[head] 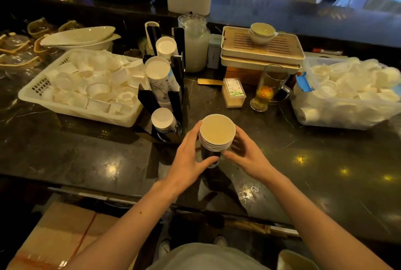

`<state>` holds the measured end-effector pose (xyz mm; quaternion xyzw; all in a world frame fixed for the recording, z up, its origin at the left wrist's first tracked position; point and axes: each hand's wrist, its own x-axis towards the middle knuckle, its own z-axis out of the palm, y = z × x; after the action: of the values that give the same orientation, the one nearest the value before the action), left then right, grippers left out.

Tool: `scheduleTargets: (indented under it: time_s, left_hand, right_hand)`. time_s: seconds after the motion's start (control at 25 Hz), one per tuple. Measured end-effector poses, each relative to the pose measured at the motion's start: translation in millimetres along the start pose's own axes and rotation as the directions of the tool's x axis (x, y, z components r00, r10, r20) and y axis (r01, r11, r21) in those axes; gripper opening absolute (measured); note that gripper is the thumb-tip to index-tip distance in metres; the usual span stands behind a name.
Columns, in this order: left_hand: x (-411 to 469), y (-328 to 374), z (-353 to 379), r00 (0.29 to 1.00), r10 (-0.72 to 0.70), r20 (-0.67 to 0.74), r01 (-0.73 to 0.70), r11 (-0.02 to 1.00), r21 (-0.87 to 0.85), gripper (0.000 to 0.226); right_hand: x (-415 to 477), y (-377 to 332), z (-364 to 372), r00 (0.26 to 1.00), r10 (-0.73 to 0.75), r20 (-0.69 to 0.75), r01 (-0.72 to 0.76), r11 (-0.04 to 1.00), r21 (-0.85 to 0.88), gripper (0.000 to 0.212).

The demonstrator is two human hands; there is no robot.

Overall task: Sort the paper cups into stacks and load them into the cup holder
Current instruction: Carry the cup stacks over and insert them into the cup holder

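Note:
A stack of several nested paper cups (217,133) stands upright at the middle of the dark counter, its open mouth facing up. My left hand (191,152) wraps the stack's left side and my right hand (245,152) cups its right side; both touch it. Just left of the stack stands the black cup holder (173,96), with three stacks of white cups (158,70) in its slots. A white plastic basket (30,94) at the left holds several loose paper cups. A clear plastic bag (347,115) at the right holds more loose white cups.
A glass mug with tea (269,89), a small box of toothpicks (234,93), stacked trays (260,52) with bowls on top and a tall clear jar (195,48) crowd the back of the counter. White dishes lie at the back left. A cardboard box (60,237) sits below the counter's front edge.

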<state>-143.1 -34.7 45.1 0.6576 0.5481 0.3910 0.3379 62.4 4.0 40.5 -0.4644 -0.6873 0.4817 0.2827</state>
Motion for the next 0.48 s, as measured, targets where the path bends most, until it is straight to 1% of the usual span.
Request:
scheduleTargets:
  time_s: [0.08, 0.24, 0.36, 0.48]
  left_hand:
    - [2, -5, 2, 0.999, -0.032, 0.015, 0.032, 0.999, 0.001, 0.098]
    - [5, -1, -4, 0.999, -0.026, -0.028, 0.026, 1.000, 0.009, 0.096]
    - [-1, 13, -14, 0.996, 0.008, -0.093, -0.014, 0.998, -0.058, 0.092]
    - [-9, 28, -31, 0.985, 0.021, -0.169, -0.040, 0.994, -0.104, 0.083]
  right_hand:
    - [0, 4, 1, 1.000, -0.005, -0.012, 0.005, 1.000, -0.026, 0.079]
    - [0, -5, 3, 0.997, -0.040, -0.071, 0.035, 0.997, -0.067, 0.072]
    - [-2, -27, -2, 0.989, -0.119, -0.082, 0.113, 0.991, -0.077, 0.069]
    - [-1, -54, -8, 0.980, -0.192, -0.044, 0.190, 0.981, -0.040, 0.070]
